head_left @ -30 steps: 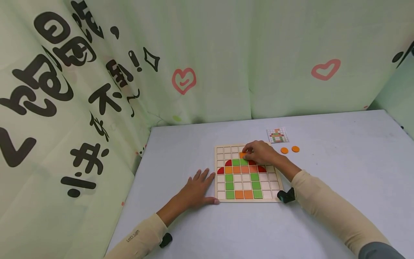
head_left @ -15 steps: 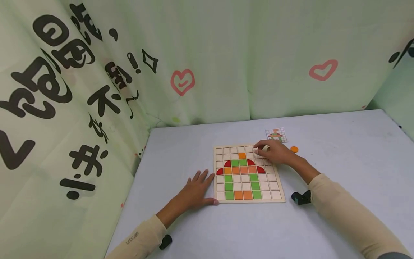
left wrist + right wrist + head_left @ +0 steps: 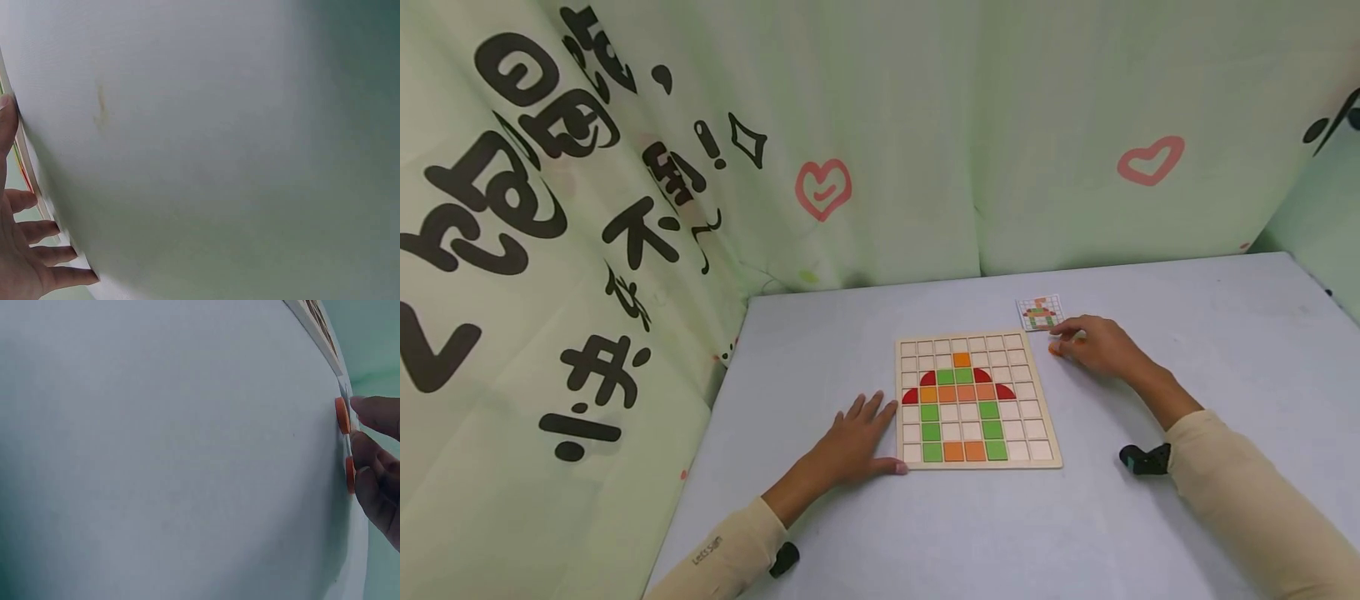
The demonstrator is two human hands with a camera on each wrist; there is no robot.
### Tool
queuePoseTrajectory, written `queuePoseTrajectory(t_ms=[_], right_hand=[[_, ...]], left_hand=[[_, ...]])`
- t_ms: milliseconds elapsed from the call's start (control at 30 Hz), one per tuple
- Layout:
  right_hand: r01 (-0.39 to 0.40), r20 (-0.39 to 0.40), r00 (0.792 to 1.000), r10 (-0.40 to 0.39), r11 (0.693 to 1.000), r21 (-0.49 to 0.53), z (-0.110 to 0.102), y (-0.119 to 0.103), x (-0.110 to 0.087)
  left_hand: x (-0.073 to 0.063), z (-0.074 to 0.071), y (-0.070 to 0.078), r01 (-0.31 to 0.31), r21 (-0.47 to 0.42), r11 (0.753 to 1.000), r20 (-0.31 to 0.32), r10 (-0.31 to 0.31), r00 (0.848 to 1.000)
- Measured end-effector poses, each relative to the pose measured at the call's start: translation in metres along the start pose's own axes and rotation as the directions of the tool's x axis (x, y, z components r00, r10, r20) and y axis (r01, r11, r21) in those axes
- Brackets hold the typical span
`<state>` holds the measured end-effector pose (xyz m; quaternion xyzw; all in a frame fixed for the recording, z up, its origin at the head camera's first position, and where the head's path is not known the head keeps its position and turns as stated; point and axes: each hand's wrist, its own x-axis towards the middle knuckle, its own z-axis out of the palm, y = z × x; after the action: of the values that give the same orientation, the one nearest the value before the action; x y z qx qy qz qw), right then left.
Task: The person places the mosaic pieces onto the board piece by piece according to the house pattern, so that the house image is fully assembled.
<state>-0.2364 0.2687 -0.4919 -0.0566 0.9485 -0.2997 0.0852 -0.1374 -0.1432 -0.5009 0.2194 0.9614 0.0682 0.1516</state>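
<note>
A wooden grid board [image 3: 1030, 432] lies on the table, with green, orange and red tiles forming a pattern on it. My left hand [image 3: 853, 442] rests beside its left edge with fingers spread, the thumb touching the lower left corner. My right hand [image 3: 1097, 346] is beyond the board's right side, over two orange discs. One orange disc [image 3: 342, 415] shows by the fingertips in the right wrist view, and a second orange disc [image 3: 350, 475] lies under the fingers. Both discs appear to lie on the table, and a gap shows between thumb and forefinger.
A small printed pattern card [image 3: 1040, 312] lies behind the board, just left of my right hand. The white tabletop [image 3: 820, 358] ends at a pale green curtain [image 3: 910, 142] at the back and left.
My right hand has left the orange tile near the top of the board and moved right to the orange discs. The left hand has stayed at the board's edge.
</note>
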Motion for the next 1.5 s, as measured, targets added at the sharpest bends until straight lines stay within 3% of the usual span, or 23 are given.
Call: queuePoseTrajectory(t_ms=[267, 633, 1133, 1500], right_hand=[[-0.008, 0.016, 1.000, 0.008, 0.999, -0.032, 0.000, 0.006, -0.003], [0.049, -0.018, 0.999, -0.050, 0.998, -0.042, 0.005, 0.005, -0.005], [0.064, 0.025, 0.998, -0.064, 0.998, 0.012, 0.005, 0.000, -0.004], [0.048, 0.067, 0.996, -0.057, 0.990, 0.135, 0.001, -0.011, 0.000]], left_hand=[[0.001, 0.001, -0.001, -0.006, 0.007, 1.000, -0.004, 0.006, 1.000], [0.000, -0.001, -0.001, 0.004, -0.007, 1.000, 0.005, -0.004, 1.000], [-0.001, -0.003, 0.001, 0.004, -0.009, 1.000, 0.013, -0.004, 1.000], [0.000, -0.002, 0.001, 0.001, -0.005, 1.000, 0.007, -0.001, 1.000]])
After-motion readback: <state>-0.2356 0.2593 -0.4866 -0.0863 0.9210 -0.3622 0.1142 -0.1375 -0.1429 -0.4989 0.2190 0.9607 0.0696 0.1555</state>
